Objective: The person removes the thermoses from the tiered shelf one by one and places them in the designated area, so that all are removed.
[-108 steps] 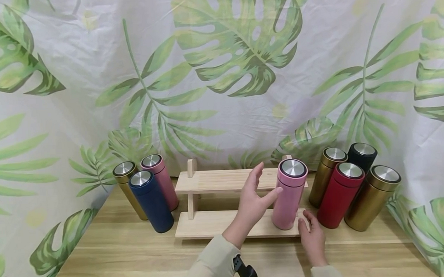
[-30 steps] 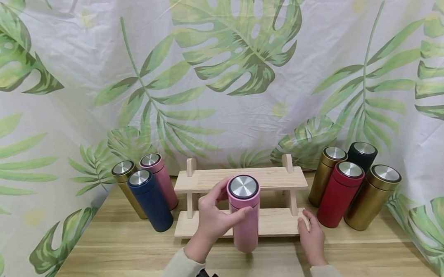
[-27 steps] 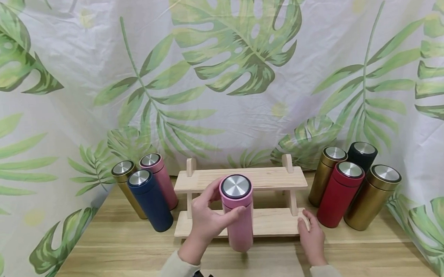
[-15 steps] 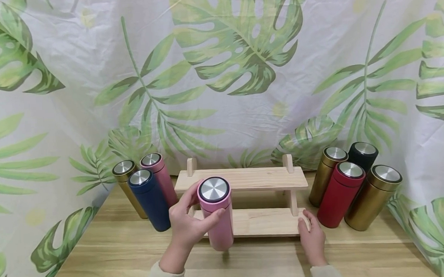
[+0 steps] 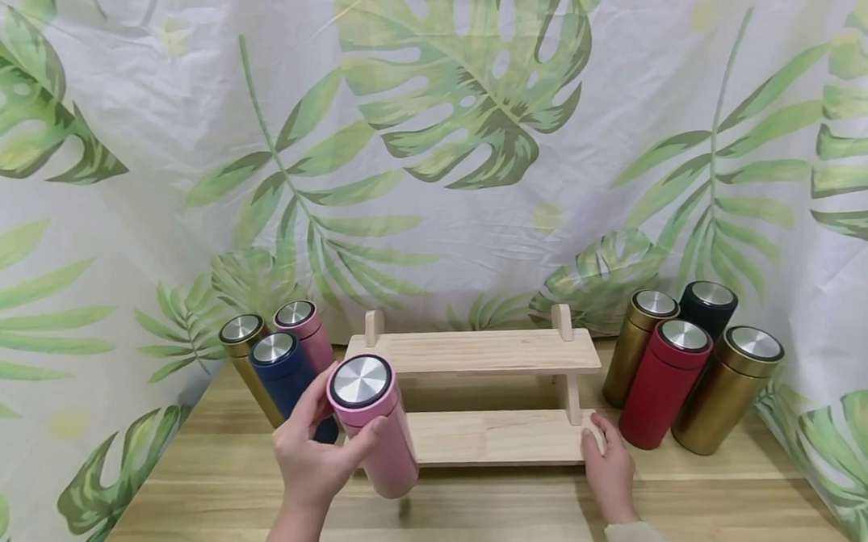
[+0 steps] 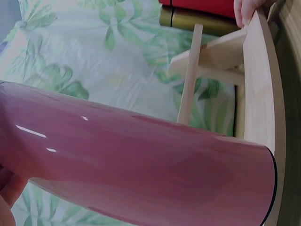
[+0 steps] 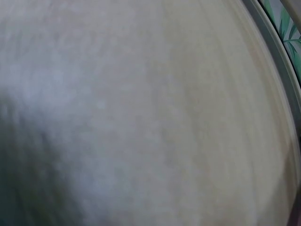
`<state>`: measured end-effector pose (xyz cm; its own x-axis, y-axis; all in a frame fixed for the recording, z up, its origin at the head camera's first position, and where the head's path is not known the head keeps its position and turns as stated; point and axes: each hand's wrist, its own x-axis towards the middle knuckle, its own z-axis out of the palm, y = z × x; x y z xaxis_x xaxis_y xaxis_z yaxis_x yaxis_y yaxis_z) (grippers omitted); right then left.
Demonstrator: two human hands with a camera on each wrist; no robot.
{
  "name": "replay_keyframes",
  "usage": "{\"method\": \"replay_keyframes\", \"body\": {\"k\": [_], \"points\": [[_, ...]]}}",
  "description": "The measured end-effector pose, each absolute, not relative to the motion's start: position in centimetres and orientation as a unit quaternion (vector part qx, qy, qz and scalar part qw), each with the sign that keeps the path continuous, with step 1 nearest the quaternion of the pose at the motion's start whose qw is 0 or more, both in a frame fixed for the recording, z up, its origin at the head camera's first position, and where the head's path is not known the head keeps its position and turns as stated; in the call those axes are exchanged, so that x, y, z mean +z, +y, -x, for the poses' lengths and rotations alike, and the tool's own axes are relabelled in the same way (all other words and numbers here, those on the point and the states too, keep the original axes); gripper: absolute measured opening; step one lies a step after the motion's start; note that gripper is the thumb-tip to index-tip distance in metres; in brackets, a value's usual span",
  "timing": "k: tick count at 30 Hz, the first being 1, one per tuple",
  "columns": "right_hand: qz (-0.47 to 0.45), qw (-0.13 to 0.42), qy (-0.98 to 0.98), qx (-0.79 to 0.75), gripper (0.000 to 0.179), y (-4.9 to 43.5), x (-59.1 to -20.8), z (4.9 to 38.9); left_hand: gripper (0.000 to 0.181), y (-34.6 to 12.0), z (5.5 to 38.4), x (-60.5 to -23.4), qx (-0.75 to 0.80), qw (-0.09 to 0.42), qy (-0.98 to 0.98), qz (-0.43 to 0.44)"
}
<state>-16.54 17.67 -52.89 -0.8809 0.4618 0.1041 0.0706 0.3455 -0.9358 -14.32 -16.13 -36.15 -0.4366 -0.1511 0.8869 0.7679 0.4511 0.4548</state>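
In the head view my left hand point(image 5: 307, 462) holds a pink thermos bottle point(image 5: 384, 451) by its upper part, thumb across the near side. The bottle tilts a little, in front of the left end of a two-tier wooden shelf point(image 5: 485, 438), its shadow on the table below. Its pink body point(image 6: 141, 160) fills much of the left wrist view, with part of my hand at the lower left. My right hand point(image 5: 610, 473) grips the right end of the lower board. The right wrist view shows mostly blurred pale wood grain.
Left of the shelf stand a blue bottle point(image 5: 282, 375), a gold bottle point(image 5: 253, 384) and another pink bottle point(image 5: 313, 341). On the right are a red bottle point(image 5: 661, 390), a black bottle point(image 5: 708, 303) and two gold ones. A leaf-print cloth point(image 5: 475, 221) hangs behind.
The pink bottle stood on the lower board's right side; my left hand took hold of it, lifted it forward and carried it left. My right hand stayed at the shelf's end.
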Motion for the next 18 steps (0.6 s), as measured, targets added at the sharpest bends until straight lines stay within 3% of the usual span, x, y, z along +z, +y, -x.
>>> {"method": "replay_keyframes", "body": {"k": [18], "points": [[0.163,0.177,-0.805,0.543,0.037,17.5,-52.6,16.4,0.074,-20.8,12.6,-36.7,-0.468,0.531,-0.701,0.085]]}}
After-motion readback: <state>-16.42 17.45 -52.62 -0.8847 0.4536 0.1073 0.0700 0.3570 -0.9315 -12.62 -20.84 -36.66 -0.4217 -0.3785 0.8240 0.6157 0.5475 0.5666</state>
